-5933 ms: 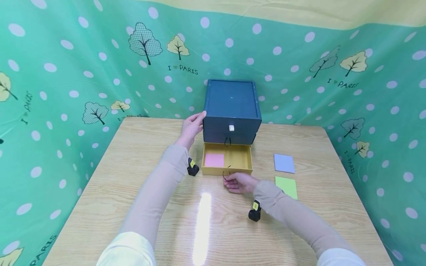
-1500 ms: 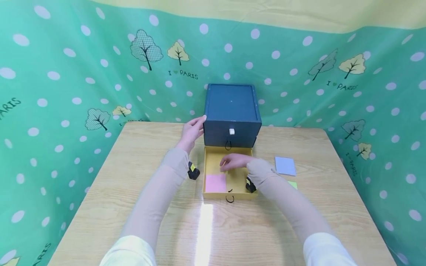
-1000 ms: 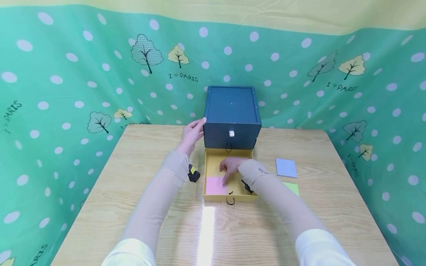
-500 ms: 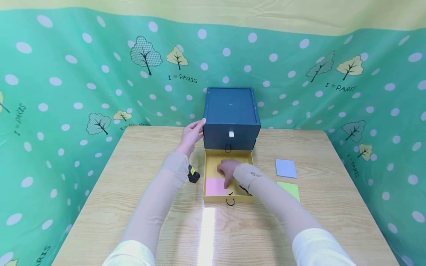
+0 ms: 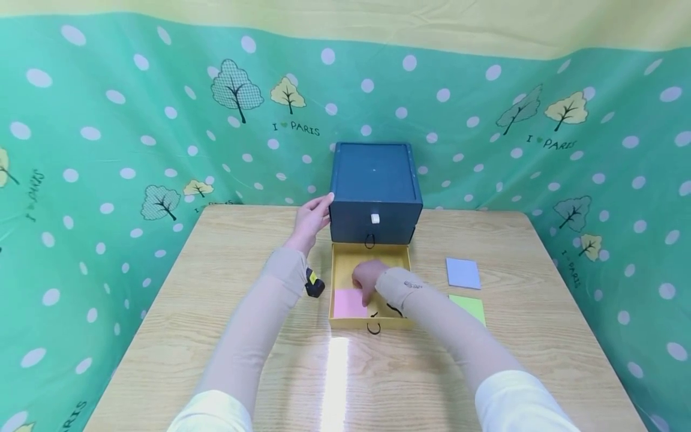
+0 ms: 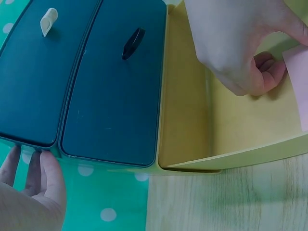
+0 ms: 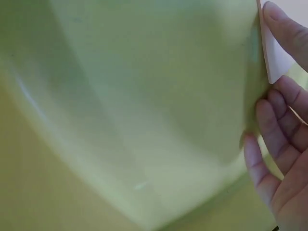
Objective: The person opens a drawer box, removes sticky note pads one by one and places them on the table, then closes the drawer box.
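My left hand rests its fingertips on the left side of the dark blue drawer box, fingers fairly straight. The yellow bottom drawer is pulled out, a black loop on its front. Inside it, near the front left corner, lies a pink sticky note pad. My right hand reaches into the drawer and pinches the pad at its right edge. In the right wrist view the thumb lies on top of the pad, with the index finger at its corner and the other fingers curled below.
On the wooden table, right of the drawer, lie a blue note pad and a green one, partly behind the right sleeve. A patterned green curtain surrounds the table. The upper drawer has a white knob.
The drawer has come further out toward me. My right hand has let go of its loop, moved inside and lowered onto the pink pad. The left hand has stayed on the box.
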The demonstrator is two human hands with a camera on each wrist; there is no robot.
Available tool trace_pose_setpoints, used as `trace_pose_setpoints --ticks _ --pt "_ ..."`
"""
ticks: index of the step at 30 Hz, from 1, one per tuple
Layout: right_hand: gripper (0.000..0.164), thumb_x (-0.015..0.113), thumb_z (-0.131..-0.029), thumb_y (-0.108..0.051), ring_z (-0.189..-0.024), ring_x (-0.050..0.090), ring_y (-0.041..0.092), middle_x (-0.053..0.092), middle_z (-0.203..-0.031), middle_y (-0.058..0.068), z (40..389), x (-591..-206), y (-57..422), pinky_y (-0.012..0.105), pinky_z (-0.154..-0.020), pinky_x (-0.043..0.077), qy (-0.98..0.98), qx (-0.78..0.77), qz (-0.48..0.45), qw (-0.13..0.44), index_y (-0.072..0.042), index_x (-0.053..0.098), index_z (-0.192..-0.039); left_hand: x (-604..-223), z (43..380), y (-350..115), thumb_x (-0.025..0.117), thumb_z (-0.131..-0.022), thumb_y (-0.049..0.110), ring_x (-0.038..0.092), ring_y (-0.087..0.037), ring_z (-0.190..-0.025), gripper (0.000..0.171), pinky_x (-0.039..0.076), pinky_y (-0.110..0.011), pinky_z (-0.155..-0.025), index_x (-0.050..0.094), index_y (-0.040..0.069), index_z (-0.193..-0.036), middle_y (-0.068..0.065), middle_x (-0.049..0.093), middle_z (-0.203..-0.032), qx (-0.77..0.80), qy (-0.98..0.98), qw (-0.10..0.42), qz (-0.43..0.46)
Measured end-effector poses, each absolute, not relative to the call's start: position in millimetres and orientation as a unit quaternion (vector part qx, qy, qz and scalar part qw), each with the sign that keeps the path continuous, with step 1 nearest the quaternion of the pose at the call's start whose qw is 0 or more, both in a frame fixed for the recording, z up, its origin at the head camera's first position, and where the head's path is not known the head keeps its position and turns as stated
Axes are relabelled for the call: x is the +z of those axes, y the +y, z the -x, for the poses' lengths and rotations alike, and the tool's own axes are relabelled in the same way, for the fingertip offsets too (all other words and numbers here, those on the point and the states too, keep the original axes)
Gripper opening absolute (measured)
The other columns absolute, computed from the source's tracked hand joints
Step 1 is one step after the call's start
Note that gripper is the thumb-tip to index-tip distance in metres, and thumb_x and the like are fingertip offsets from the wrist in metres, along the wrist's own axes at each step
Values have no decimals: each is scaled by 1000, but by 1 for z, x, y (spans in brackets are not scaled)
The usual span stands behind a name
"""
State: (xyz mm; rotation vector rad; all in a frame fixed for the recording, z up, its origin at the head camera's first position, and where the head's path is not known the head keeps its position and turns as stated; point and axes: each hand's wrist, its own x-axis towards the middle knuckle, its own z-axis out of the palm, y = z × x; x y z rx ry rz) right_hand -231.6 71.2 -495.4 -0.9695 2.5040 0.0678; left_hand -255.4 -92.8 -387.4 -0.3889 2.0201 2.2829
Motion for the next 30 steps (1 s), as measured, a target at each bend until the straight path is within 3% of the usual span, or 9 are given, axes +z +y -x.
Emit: trace_pose_setpoints --ticks 7,14,20,24,30 --pt "42 89 -62 -29 -64 44 9 47 -65 -8 230 -494 72 21 -56 38 904 -11 350 244 -20 48 -66 -388 256 -92 64 -90 36 52 -25 -121 50 46 -34 -103 56 7 -131 -9 53 -135 745 654 32 126" --pt "26 86 -68 -22 -66 46 10 54 -69 -7 228 -487 72 22 -56 39 901 -40 323 287 -17 62 -73 -387 256 -92 63 -91 36 52 -24 -119 50 45 -35 -104 56 7 -131 -9 52 -135 746 653 33 127" --pt "40 81 -73 -15 -55 35 9 38 -56 -6 233 -487 82 22 -49 29 890 -96 313 316 -16 44 -56 -389 256 -93 63 -91 35 51 -26 -120 49 44 -37 -105 56 7 -131 -9 52 -136 749 650 31 124" --pt "37 75 -80 -17 -55 34 8 37 -57 -7 240 -491 92 20 -50 27 880 -180 268 347 -17 44 -59 -390 256 -92 63 -91 36 51 -25 -122 50 44 -37 -105 56 7 -131 -9 51 -136 749 650 33 126" --pt "24 69 -85 -19 -59 43 11 50 -63 -4 251 -491 106 21 -54 37 854 -322 161 377 -13 55 -67 -390 258 -92 64 -90 36 51 -24 -120 51 45 -35 -104 56 7 -131 -8 52 -136 748 651 32 126"
